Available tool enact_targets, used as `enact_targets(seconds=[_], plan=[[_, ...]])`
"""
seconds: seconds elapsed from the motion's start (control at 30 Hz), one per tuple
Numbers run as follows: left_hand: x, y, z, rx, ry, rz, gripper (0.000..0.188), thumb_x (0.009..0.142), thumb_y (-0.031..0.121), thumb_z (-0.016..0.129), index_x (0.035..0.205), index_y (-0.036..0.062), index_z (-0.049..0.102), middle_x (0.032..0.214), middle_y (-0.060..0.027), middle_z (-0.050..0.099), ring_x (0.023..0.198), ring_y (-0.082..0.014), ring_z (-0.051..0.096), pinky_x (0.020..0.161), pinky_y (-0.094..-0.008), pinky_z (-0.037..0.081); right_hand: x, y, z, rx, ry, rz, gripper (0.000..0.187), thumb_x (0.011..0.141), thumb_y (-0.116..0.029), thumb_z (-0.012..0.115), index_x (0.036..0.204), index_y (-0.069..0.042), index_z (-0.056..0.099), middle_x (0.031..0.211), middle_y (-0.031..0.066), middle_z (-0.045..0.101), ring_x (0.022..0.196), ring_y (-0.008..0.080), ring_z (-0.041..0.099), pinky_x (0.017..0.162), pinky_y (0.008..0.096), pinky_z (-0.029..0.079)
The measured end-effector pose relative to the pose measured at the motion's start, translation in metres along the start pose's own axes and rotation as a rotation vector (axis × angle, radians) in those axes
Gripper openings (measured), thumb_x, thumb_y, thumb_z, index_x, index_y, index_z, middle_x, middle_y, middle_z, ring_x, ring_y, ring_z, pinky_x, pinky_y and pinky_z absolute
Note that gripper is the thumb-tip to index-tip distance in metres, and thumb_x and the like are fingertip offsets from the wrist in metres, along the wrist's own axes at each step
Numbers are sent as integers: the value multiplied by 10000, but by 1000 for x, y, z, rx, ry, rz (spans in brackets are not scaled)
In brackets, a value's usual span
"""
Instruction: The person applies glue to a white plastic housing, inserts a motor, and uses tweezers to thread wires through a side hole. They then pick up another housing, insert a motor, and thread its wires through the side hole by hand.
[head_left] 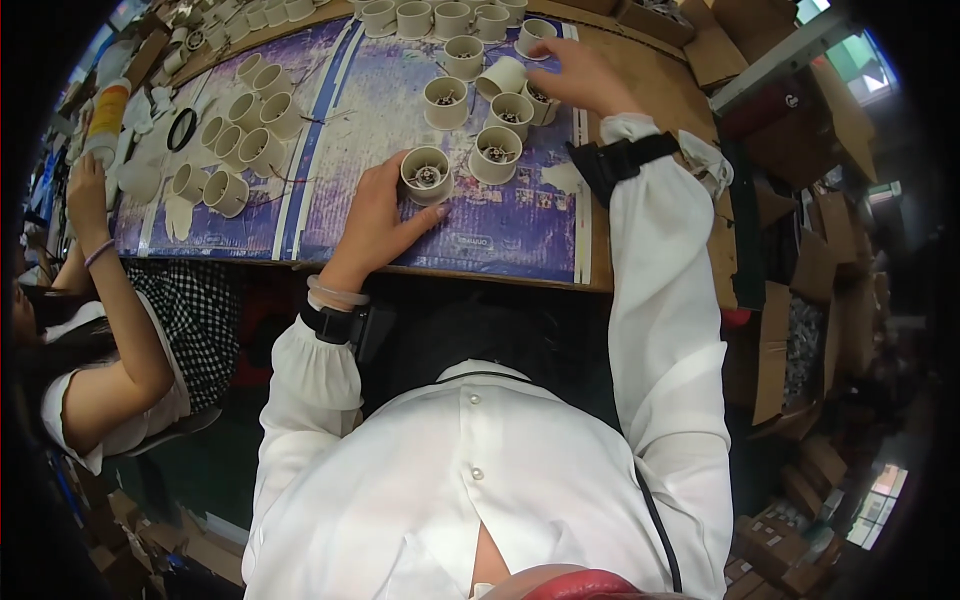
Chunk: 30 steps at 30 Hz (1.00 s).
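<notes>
- Our left hand (385, 220) is curled round a white cup (425, 191) on the bench (650, 75).
- Our right hand (575, 78) is at the farther cups (503, 76); we cannot tell its grip.

A workbench (655, 75) topped with purple-printed cardboard (385, 100) stands over dark green floor (225, 475), with cardboard cartons (772, 350) and bright windows (880, 505) rightward.

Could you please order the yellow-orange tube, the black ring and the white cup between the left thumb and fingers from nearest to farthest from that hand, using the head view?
1. White cup, right at the left hand.
2. Black ring, on the table's left part.
3. Yellow-orange tube, at far left.
</notes>
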<state>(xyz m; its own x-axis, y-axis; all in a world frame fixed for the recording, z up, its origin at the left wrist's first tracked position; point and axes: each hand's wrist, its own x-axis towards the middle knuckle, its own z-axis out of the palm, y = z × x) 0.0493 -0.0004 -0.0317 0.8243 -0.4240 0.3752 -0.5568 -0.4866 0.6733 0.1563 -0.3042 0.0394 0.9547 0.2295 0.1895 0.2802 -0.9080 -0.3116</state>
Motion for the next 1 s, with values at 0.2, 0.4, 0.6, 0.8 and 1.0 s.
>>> enact_targets(seconds=[0.2, 0.4, 0.6, 0.8, 1.0], plan=[[2, 3, -3, -19, -41, -21, 741, 757, 295, 770, 1342, 8, 416, 1226, -185, 546, 1114, -354, 494, 974, -421, 390, 35, -24, 28, -220, 13, 54, 381, 833, -343, 588, 1078, -58, 650, 1034, 191, 666, 974, 354, 633, 866, 403, 498], [-1, 1, -4, -61, -21, -59, 814, 767, 336, 768, 1375, -21, 361, 1242, -226, 521, 1134, -368, 486, 981, -432, 385, 46, 6, 28, -191, -83, 125, 421, 887, -413, 507, 970, -27, 654, 914, 184, 677, 888, 373, 640, 812, 428, 499], [-2, -3, -4, -126, 3, -74, 838, 758, 340, 780, 1374, -34, 353, 1213, -225, 542, 1114, -372, 512, 968, -428, 401, 21, -11, 6, -92, -19, 88, 342, 899, -330, 483, 1016, -84, 690, 991, 159, 684, 913, 374, 644, 812, 445, 516], [16, 2, -3, -23, -34, -110, 816, 741, 294, 805, 1360, -14, 372, 1148, -178, 596, 1048, -331, 567, 925, -396, 444, -45, -69, -16, 110, 328, -238, 238, 908, -190, 596, 1077, -31, 653, 983, 165, 675, 897, 313, 651, 779, 351, 502], [9, 2, -4, -473, -6, -192, 688, 770, 111, 778, 1344, 37, 407, 1158, -104, 607, 1097, -209, 579, 922, -321, 475, -131, -107, 22, 300, 53, -208, 269, 893, -179, 637, 1115, -28, 634, 1067, 155, 659, 918, 267, 651, 768, 335, 501]])
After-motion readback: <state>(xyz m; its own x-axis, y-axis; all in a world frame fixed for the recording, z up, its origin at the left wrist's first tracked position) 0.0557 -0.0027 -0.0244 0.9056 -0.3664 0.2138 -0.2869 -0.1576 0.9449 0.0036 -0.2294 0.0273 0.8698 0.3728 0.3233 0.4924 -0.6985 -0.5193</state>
